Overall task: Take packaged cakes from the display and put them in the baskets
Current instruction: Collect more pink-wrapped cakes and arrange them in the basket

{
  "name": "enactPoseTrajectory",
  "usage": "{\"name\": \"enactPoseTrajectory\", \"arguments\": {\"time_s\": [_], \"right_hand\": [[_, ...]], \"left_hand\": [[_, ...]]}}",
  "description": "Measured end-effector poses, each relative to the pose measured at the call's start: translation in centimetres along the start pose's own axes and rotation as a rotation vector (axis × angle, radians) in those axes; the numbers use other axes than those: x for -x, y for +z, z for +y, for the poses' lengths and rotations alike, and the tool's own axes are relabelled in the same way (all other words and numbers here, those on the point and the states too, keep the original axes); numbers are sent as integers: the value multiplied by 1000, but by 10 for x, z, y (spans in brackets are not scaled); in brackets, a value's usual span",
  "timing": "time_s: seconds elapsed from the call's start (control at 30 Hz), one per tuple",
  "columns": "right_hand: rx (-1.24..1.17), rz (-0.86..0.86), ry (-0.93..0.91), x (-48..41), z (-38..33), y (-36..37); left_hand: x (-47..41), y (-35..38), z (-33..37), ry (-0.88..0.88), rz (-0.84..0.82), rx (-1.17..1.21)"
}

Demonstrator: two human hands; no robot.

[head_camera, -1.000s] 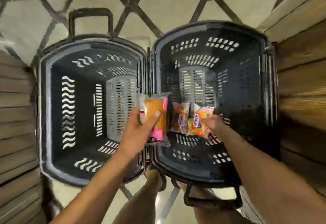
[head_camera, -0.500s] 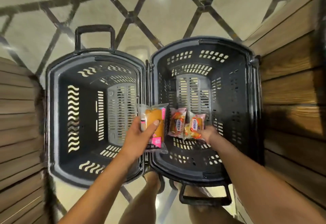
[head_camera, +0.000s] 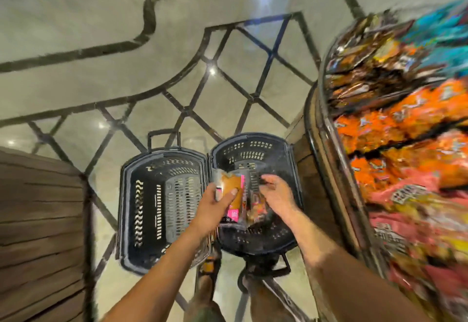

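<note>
Two black plastic baskets stand side by side on the floor, the left basket (head_camera: 141, 195) and the right basket (head_camera: 286, 159). My left hand (head_camera: 215, 205) grips a clear-wrapped orange cake with a pink label (head_camera: 234, 190) over the rim between them. My right hand (head_camera: 277, 195) hovers over the right basket with relaxed fingers and holds nothing. Small orange cake packets (head_camera: 257, 210) lie blurred on that basket's bottom, under my right hand.
A display (head_camera: 405, 124) piled with orange, pink and dark snack packets fills the right side, behind a curved metal rail (head_camera: 329, 149). A wooden fixture (head_camera: 38, 220) stands at the left. Tiled floor (head_camera: 177, 81) stretches ahead. My legs show below the baskets.
My right hand let go of the small cake packets and lifted above the right basket. The view pulled up and back, bringing the display into sight. My left hand still holds its cake.
</note>
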State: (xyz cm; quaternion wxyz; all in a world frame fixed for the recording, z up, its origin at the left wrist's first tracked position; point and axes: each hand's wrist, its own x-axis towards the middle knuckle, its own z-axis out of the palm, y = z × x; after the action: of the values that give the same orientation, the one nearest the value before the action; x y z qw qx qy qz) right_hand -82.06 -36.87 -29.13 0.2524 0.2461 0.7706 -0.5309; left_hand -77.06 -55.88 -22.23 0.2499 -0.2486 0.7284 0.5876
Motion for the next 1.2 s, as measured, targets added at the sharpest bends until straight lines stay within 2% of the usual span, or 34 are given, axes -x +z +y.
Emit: {"name": "enactPoseTrajectory", "arguments": {"time_s": [0.1,0.27,0.4,0.53,0.67,0.87,1.07,1.2], "right_hand": [[-137,54,-103,47,-66,-33],[-356,118,-333,144,-149,-83],[-421,183,-414,224,-176,-111],[-389,299,-444,300,-166,-135],[-415,531,-405,368,-125,-163],[-496,852,-341,485,-20,-196],[-616,1144,-220,630,106,-199],[-661,1329,-140,740,194,-182]], "left_hand": [[28,-7,53,125,-31,-6],[74,-15,129,391,-176,-39],[116,-11,167,556,-351,-92],[162,16,186,673,-549,-166],[208,60,180,731,-756,-230],[312,146,144,808,-1097,-339],[441,229,61,806,-1352,-446],[548,265,-13,715,-1580,-544]]}}
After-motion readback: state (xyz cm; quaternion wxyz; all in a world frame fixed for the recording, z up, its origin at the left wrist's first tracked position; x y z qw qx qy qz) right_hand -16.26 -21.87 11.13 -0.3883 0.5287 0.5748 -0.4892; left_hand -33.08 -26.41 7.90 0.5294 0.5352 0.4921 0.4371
